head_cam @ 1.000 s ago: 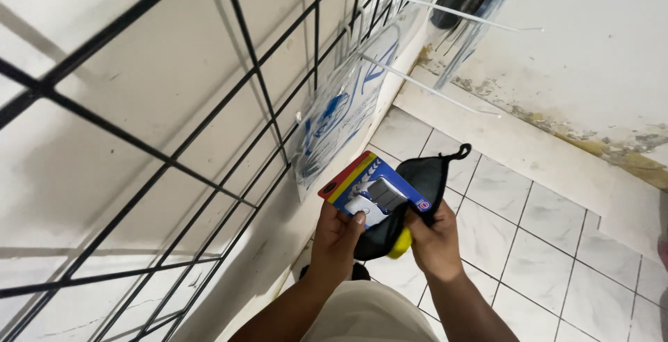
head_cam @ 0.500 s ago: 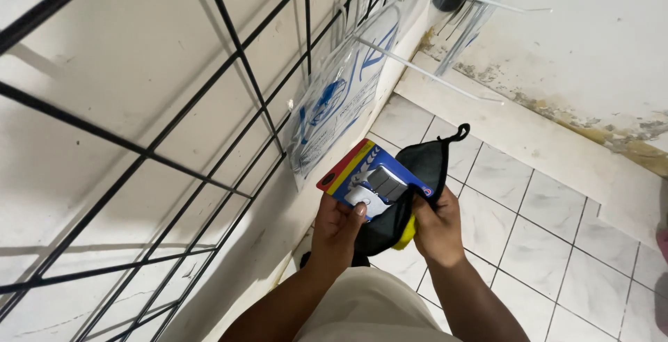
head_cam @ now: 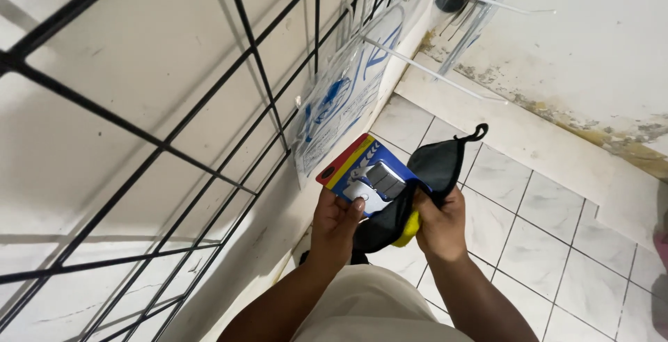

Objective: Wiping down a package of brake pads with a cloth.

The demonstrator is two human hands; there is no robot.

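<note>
fingers [head_cam: 356, 206] on carded pack [head_cam: 365, 171], black cloth [head_cam: 435, 168] beside

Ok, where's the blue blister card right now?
In the head view it sits mid-frame: the blue blister card is held in the left hand, against the black cloth in the right hand, just below the wire grid.

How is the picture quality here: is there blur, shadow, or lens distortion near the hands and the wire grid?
Head view: the black wire grid bends outward, a wide-lens distortion, and throws soft grey shadows on the white wall; the left hand, right hand and blue blister card are fairly sharp; the clear hanging bag shows light glare; lighting is even.
</note>
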